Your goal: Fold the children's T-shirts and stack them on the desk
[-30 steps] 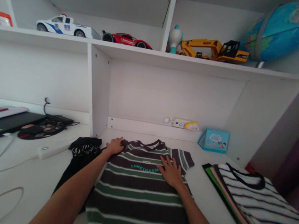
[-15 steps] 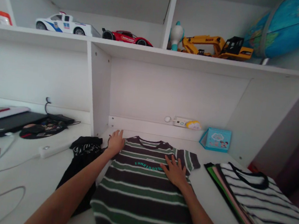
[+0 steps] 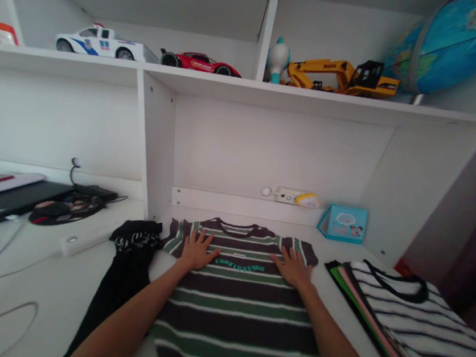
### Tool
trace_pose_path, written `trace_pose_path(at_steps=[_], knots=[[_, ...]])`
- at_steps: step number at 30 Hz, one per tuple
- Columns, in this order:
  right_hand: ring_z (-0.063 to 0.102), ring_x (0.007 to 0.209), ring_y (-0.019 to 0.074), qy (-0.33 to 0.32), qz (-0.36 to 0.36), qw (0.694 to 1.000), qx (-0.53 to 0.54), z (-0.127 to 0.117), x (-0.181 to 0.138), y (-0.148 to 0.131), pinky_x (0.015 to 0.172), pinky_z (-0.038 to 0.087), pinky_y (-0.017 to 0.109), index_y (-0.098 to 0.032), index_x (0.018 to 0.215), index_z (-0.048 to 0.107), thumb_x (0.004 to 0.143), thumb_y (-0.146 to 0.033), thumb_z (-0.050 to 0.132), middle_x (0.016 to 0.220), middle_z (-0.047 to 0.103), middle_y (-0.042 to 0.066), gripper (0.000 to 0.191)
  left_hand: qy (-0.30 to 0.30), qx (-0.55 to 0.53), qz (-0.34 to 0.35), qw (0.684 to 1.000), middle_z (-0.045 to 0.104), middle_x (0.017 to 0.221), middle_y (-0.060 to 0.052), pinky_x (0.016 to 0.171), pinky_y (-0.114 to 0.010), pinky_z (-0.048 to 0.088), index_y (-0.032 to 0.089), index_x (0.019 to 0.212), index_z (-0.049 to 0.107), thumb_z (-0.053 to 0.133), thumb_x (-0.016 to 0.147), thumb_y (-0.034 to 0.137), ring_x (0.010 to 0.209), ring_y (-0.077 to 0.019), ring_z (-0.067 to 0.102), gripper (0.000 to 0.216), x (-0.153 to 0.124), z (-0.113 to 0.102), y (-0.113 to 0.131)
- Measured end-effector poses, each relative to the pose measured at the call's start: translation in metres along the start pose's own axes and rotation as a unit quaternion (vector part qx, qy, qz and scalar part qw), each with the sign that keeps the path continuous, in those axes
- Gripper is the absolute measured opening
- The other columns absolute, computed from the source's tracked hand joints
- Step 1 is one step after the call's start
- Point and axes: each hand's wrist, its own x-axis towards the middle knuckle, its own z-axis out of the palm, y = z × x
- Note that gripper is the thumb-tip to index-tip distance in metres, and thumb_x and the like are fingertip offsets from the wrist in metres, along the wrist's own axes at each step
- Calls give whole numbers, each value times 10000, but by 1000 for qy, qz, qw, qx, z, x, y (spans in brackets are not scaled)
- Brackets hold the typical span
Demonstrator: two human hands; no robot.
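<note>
A striped T-shirt [image 3: 236, 304] in dark brown, green and white lies spread on the white desk, its collar toward the back wall and green lettering across the chest. My left hand [image 3: 197, 250] rests flat on its upper left chest, beside the sleeve, with fingers spread. On the upper right chest, near the other sleeve, my right hand [image 3: 293, 267] also lies flat, fingers apart. Neither hand grips the cloth. The shirt's lower end runs out of the picture at the bottom. Black clothing [image 3: 127, 269] with white lettering lies left of the shirt, partly behind my left forearm.
A stack of folded clothes, a striped white shirt [image 3: 411, 318] on top, sits at the right. Behind stand a blue desk calendar [image 3: 347, 223] and a power strip [image 3: 288, 195]. A white adapter [image 3: 87, 240] with cable and a black laptop [image 3: 12, 198] are left. Toys line the shelf [image 3: 214, 81].
My left hand has moved from the left sleeve inward onto the chest, and that sleeve now lies spread in view. My right hand has shifted slightly right, toward the right sleeve.
</note>
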Motion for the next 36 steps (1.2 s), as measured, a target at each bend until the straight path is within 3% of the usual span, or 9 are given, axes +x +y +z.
trace_pose_path(at_steps=[7,13,16,19,21,24,27,30,36], knots=[[83,1274,370,11,32,999,5,-25,-4,3,911,103,638,-111,1356,202,807,-602,120,1416,125,168,741,-12,6,-20,1000,148,1424,-103,968,-543,118,232,1356,209,163,736,717,1274,-363,102,789,-2,-6,4],[57,1309,214,-35,-172,984,20,-52,-75,-19,1023,167,415,-245,1346,240,810,-581,272,1437,88,7,634,-32,3,20,999,226,1394,-151,965,-540,178,159,1338,261,317,825,513,1268,-335,170,626,-21,-43,26],[135,1299,186,-126,-279,949,71,-59,-132,2,1041,176,338,-260,1321,298,796,-601,288,1421,151,-6,626,-52,-21,122,991,354,1341,-115,995,-441,232,177,1273,384,400,813,467,1238,-268,284,544,-76,-78,40],[120,1298,196,-175,-265,944,89,-52,-176,35,1056,142,362,-281,1320,274,784,-600,317,1414,145,-15,625,-81,-88,257,959,379,1334,-54,956,-322,345,256,1281,362,428,814,460,1171,-206,402,513,-154,-94,40],[108,1296,208,-188,-232,951,74,-38,-190,52,1053,151,384,-269,1327,241,774,-605,328,1410,132,-2,653,-92,-70,294,949,396,1323,-20,935,-346,379,331,1279,344,472,812,341,1184,-227,388,484,-198,-84,34],[94,1295,218,-151,-206,965,63,-13,-197,66,1038,176,426,-273,1334,190,778,-604,316,1407,117,-8,660,-75,-34,266,960,473,1259,-9,878,-393,432,361,1185,449,468,804,235,1138,-265,440,402,-232,-52,28],[103,1293,221,-82,-194,975,71,7,-199,67,1024,182,472,-324,1327,179,803,-588,276,1401,135,-42,595,-21,-57,206,977,540,1184,-16,883,-381,430,311,1079,521,508,745,199,1071,-252,493,352,-237,-37,35],[138,1287,223,-46,-194,977,81,13,-200,66,1015,207,481,-340,1324,198,807,-581,283,1396,174,-43,577,-11,-70,165,984,597,1039,-22,842,-353,438,267,952,556,506,698,121,957,-224,538,297,-233,-49,49],[159,1281,213,-53,-191,978,69,11,-198,68,1011,241,452,-349,1325,220,797,-589,290,1395,188,-47,583,-67,-18,262,962,577,981,-22,786,-330,423,249,987,514,430,799,116,892,-200,530,245,-228,-89,51]])
